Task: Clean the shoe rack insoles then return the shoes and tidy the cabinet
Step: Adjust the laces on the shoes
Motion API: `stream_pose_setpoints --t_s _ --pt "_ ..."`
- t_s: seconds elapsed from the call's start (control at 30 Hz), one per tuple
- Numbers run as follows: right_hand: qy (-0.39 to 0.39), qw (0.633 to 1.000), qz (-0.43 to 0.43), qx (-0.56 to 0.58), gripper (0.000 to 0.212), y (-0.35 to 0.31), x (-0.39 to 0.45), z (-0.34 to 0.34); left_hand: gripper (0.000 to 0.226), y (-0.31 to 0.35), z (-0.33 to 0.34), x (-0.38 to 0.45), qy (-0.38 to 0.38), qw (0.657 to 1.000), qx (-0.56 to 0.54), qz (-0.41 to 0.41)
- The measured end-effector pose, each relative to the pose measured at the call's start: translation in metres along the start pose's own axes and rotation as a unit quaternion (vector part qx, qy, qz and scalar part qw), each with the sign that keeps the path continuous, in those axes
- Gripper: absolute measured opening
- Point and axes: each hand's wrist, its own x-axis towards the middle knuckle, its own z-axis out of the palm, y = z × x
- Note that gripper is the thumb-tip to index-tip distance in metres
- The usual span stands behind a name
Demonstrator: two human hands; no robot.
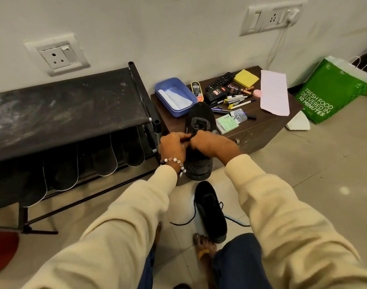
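Note:
A black shoe [200, 119] rests on the front edge of the low brown cabinet [259, 130], toe pointing away from me. My left hand [173, 146] and my right hand [211, 142] meet over its lacing, fingers curled and pinching the black laces. A second black shoe [210, 209] lies on the floor below, its lace loose and trailing. The black shoe rack [61, 105] stands to the left, its dusty fabric top bare. Several dark insoles [104, 155] with pale edges lean in a row under the top shelf.
The cabinet top holds a blue tray [175, 95] with cloth, polish bottles, a remote, yellow sticky notes, pens and a pink paper [274, 92]. A green bag [332, 90] stands on the floor at right. My feet are near the floor shoe. A red object [2, 249] lies at bottom left.

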Motion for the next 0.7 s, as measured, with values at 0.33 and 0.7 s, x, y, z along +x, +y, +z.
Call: stream_pose_setpoints --t_s 0.33,0.7 --pt "0.372 0.819 0.118 0.421 0.015 0.028 -0.032 0.025 0.026 -0.002 0.002 0.000 0.012 0.999 -0.035 -0.029" --pt "0.294 0.955 0.023 -0.017 0.025 0.010 -0.021 0.034 0.023 0.002 0.001 -0.002 0.019 0.999 -0.022 -0.040"
